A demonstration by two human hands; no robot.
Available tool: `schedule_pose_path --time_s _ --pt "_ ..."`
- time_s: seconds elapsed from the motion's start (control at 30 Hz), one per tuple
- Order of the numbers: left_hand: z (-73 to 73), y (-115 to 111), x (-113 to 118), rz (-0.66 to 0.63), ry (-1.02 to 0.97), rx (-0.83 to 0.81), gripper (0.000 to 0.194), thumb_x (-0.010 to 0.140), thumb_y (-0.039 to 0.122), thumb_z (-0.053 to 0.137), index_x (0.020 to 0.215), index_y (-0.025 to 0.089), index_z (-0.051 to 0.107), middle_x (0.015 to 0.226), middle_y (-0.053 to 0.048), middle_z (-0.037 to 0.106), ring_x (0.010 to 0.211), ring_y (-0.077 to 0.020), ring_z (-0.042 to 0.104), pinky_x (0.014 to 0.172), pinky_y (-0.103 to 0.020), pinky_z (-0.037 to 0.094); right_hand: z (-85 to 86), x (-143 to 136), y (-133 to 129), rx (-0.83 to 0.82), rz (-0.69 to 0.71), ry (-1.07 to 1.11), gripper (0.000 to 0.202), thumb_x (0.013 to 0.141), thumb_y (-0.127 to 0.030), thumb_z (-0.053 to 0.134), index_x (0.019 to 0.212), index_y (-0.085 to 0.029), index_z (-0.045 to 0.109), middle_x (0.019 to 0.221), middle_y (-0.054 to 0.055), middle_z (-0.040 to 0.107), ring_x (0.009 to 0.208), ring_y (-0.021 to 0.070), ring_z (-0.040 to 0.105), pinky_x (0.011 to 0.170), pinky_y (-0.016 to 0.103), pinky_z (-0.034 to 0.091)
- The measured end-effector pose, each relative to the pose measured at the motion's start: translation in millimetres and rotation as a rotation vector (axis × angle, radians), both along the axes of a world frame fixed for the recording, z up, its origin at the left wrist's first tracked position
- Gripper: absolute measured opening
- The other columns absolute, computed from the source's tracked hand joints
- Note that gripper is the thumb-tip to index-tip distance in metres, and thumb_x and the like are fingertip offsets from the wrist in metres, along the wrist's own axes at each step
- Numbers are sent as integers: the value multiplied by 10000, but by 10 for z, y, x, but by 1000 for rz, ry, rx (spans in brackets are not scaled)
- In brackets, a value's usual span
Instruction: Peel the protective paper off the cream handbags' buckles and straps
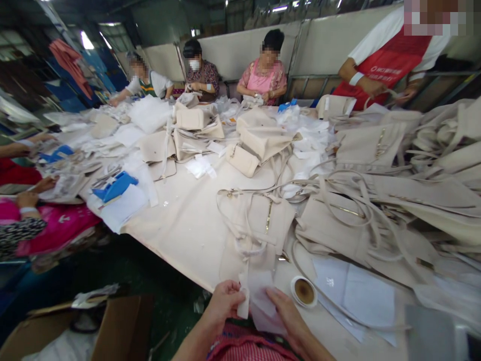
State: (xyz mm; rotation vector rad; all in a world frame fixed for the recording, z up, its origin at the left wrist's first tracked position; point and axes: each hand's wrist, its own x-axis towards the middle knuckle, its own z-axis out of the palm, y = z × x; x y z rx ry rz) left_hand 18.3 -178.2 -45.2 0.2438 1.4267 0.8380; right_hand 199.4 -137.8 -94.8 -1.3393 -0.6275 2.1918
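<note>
At the table's near edge my left hand point(227, 300) pinches the end of a narrow beige strap point(243, 305). Beside it, my right hand point(282, 307) has a thin white sheet of tissue paper point(262, 296) between thumb and fingers. Just beyond both hands lies a beige handbag point(259, 218) with a gold zip and long straps, and the pale strap runs from its near side. A small round white dish point(303, 292) with brown contents sits right of my right hand.
Beige bags point(361, 220) with looping straps are heaped on the right; more bags point(259, 135) stand mid-table. White paper point(353, 291) lies near right. A blue holder point(114, 186) is at left, a cardboard box point(124, 326) below. Several co-workers point(263, 77) surround the table.
</note>
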Motion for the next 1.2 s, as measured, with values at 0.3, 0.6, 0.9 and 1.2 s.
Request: schedule_pose_path --time_s 0.3,0.6,0.9,1.2 --pt "-259 -160 145 86 174 20 344 558 467 703 665 190 530 534 30 533 506 -149 508 498 -258 382 -71 -430 -150 -468 -173 480 423 663 -424 797 946 -118 723 912 140 767 920 303 707 881 438 526" --pt "-431 -261 113 172 412 143 262 564 361 763 543 186 570 795 -26 629 860 -231 577 738 -278 428 -27 -469 -165 -397 -202 483 452 638 -334 855 1003 -108 715 947 142 766 895 280 720 901 423 526" --pt "-583 -367 207 377 294 104 496 492 374 878 808 198 540 663 28 586 650 -176 603 621 -262 471 7 -576 -183 -264 -227 287 452 502 -245 906 895 -126 718 843 117 777 747 298 732 772 431 571" --pt "-685 -376 292 615 -6 35 670 432 327 915 957 171 530 787 -84 704 681 -242 675 663 -346 546 -52 -595 -193 -273 -275 215 506 446 -260 921 886 -131 706 819 119 776 748 311 729 776 454 566"
